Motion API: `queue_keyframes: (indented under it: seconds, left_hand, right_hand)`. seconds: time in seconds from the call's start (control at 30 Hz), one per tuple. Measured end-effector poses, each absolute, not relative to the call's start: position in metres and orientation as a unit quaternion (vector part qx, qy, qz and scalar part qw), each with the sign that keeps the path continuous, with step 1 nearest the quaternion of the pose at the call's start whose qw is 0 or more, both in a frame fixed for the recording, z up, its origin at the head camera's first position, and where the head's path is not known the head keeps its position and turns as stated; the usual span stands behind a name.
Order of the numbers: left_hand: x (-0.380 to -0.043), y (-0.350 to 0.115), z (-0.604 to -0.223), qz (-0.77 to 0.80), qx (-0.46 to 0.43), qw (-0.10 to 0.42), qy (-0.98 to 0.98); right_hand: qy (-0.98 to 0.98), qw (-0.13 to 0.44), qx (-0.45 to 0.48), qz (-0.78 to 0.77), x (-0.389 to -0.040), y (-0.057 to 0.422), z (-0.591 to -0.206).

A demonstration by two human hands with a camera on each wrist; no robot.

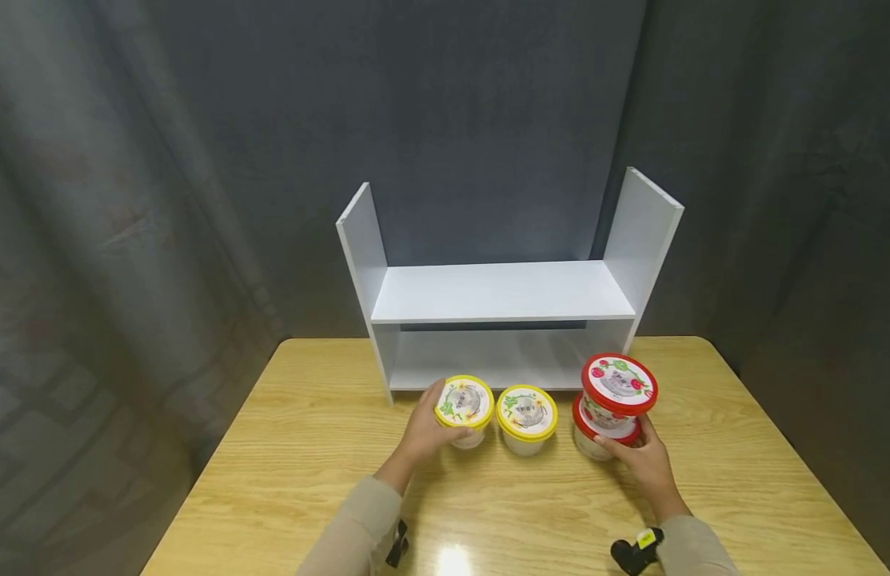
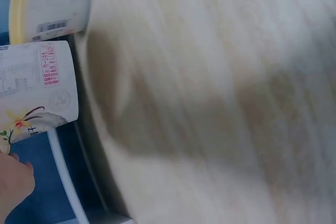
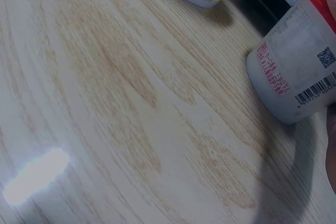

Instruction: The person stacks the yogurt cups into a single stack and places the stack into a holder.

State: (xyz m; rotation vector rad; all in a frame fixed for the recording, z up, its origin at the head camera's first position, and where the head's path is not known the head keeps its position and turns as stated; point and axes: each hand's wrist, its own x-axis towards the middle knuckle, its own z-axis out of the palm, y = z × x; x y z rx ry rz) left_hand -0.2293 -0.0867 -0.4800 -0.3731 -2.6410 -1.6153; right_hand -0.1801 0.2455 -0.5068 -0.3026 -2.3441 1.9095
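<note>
My left hand (image 1: 425,428) grips a white tub with a yellow lid (image 1: 464,402), thumb in front and fingers round its far left side. In the left wrist view, this tub (image 2: 39,85) shows a printed flower and red lettering, with a shadow on the table beside it. A second yellow-lidded tub (image 1: 527,416) stands just to its right. My right hand (image 1: 648,466) holds the lower red-lidded tub (image 1: 592,445) of a stack of two. On top sits the other red-lidded tub (image 1: 619,388), its lid printed with red berries. The right wrist view shows a red-lidded tub's barcode side (image 3: 294,61).
Behind the tubs stands a white two-level shelf (image 1: 502,292) with tall side panels. The wooden table (image 1: 293,448) reaches out to both sides, and dark curtains (image 1: 488,136) hang behind it.
</note>
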Motion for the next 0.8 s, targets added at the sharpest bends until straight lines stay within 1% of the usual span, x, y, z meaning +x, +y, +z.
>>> queue_keyframes:
  seconds: [0.43,0.8]
  left_hand:
    - [-0.227,-0.076,-0.440,-0.522,-0.161,0.025,-0.837]
    - [-0.230,-0.063,-0.415,-0.521,-0.173,0.025,-0.836]
  right_hand:
    - [-0.768,0.052,-0.098,0.631,-0.183,0.249,-0.513]
    - [-0.767,0.054,-0.101,0.631,-0.184,0.250,-0.515]
